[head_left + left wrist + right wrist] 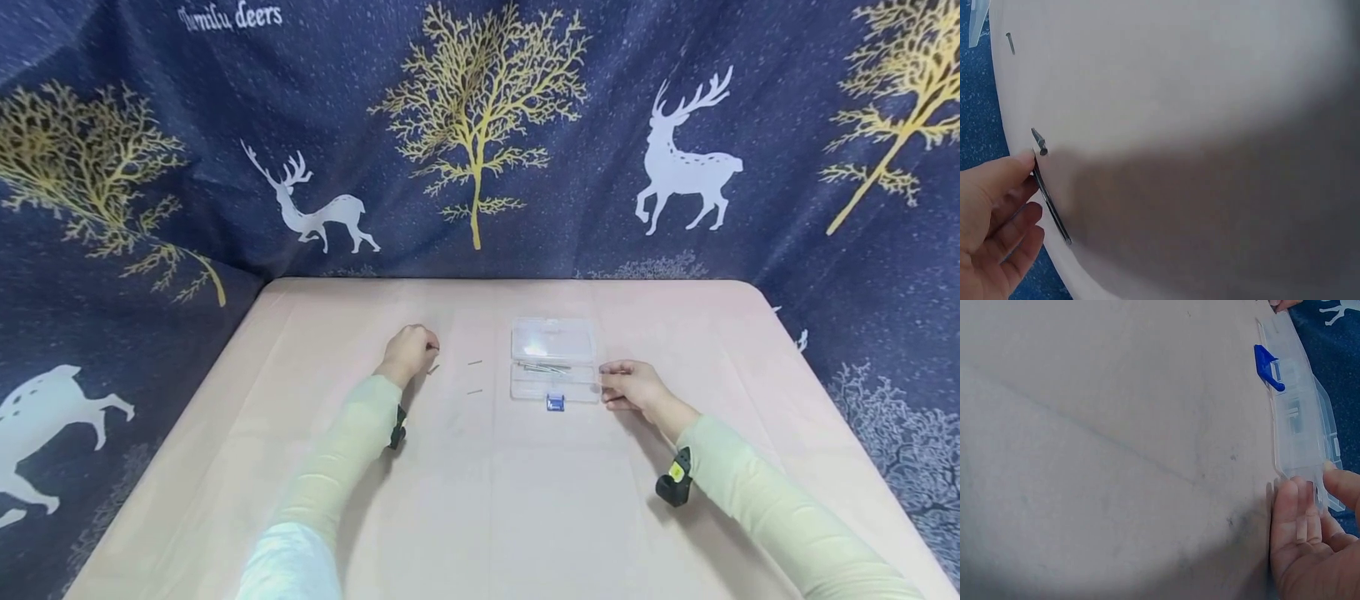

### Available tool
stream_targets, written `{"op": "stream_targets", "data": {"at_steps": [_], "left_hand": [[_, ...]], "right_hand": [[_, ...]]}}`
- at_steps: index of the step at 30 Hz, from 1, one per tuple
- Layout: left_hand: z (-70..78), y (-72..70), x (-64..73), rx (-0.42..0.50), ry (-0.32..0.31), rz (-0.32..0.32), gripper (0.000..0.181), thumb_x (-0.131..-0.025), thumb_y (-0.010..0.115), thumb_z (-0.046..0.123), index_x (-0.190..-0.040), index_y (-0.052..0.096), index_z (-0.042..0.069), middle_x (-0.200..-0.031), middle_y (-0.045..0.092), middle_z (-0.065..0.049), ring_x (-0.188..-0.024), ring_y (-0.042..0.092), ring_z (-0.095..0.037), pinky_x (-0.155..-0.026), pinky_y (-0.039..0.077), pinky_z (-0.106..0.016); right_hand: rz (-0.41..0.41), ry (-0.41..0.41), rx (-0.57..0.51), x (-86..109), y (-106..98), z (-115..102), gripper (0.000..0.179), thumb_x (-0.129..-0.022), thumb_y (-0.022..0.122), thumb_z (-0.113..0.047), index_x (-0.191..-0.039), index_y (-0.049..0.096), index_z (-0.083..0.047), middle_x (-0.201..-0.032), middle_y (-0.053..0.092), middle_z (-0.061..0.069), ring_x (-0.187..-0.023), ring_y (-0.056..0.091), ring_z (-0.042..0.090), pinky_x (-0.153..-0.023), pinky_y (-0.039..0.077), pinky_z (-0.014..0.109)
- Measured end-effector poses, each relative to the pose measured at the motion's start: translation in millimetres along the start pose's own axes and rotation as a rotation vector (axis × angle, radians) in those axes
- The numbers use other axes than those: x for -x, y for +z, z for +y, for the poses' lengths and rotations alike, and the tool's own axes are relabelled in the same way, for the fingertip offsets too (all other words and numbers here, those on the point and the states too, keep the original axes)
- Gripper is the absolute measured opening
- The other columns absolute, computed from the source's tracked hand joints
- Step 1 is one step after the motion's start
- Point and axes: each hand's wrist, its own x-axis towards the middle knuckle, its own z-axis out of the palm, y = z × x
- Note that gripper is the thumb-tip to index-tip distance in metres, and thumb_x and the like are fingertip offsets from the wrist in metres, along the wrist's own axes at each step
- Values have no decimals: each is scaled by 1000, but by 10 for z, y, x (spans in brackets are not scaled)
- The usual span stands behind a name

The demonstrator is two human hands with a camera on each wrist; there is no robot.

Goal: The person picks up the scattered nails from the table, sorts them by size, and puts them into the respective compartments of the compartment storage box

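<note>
My left hand pinches a long dark nail between thumb and fingers, its lower end sticking out past the fingertips. Close to these fingertips lies a shorter nail on the table. Two more loose nails, an upper nail and a lower nail, lie between that hand and a clear plastic box. The box stands with its lid folded back and several nails inside. At the box's right end, my right hand holds the side wall with thumb and fingers.
A blue latch hangs at the box's front edge. The pink cloth-covered table reaches back to a dark blue curtain printed with deer and trees. Each wrist carries a black camera mount, such as the right mount.
</note>
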Motion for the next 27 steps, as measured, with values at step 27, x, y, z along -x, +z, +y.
{"op": "stream_targets", "data": {"at_steps": [27], "left_hand": [[66,97,-34,-127,58,95,13,-89,58,10,-89,70,6,-88,63,-8,-78,62,-20,-69,57,-35]], "right_hand": [[-15,-13,-33,5,-4,14,47,-96,51,-9,-135,36,12,-72,62,-3,-62,62,5,-61,57,20]]}}
